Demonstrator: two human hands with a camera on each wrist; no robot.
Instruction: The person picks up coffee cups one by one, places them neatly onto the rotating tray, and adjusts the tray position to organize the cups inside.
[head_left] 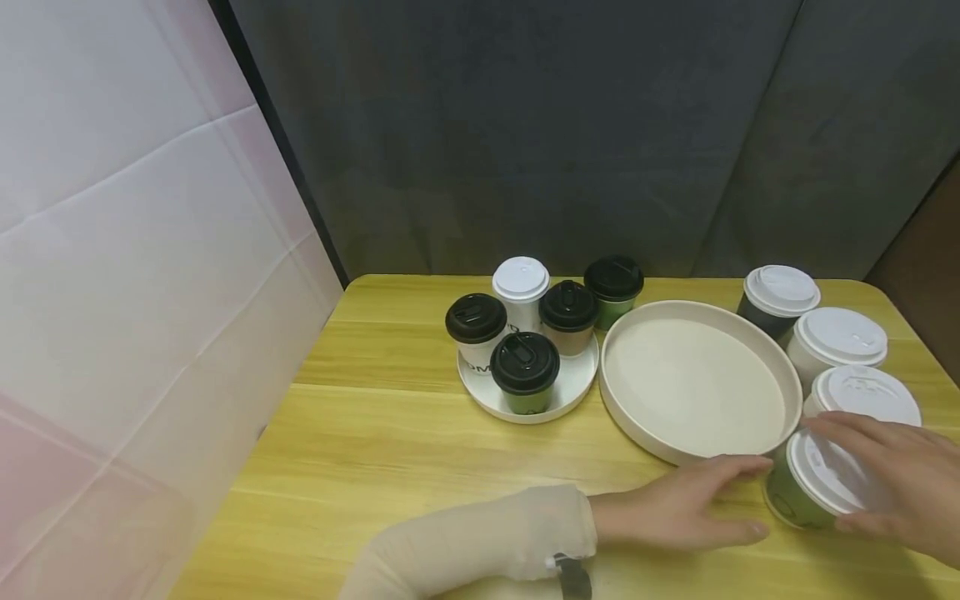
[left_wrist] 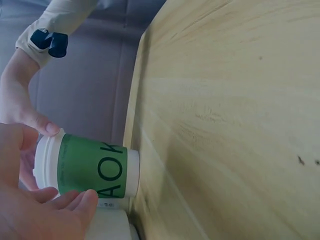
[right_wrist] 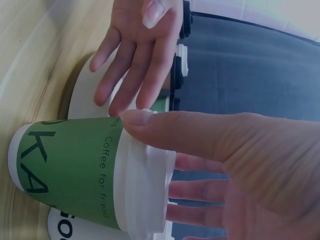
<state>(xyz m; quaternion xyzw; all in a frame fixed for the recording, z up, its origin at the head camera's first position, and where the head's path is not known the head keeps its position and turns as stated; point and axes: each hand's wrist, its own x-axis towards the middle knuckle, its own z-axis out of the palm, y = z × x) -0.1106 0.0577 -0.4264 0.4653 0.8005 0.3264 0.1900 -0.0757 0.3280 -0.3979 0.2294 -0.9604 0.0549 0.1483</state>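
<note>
Nine lidded cups [head_left: 840, 337] flank one tray [head_left: 697, 379], the right hand [head_left: 900, 483] gripping one white-lidded green cup [head_left: 806, 492], the left hand [head_left: 690, 504] straight-fingered.

passage lies over the shallow tray [head_left: 701, 375]; white-lidded cups [head_left: 840, 336] block its right side.

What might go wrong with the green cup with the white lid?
The right hand holds the green cup at its lid, so the lid might pop off. Another cup stands close behind and could get bumped. The tray is close too, so they might knock together.
</note>
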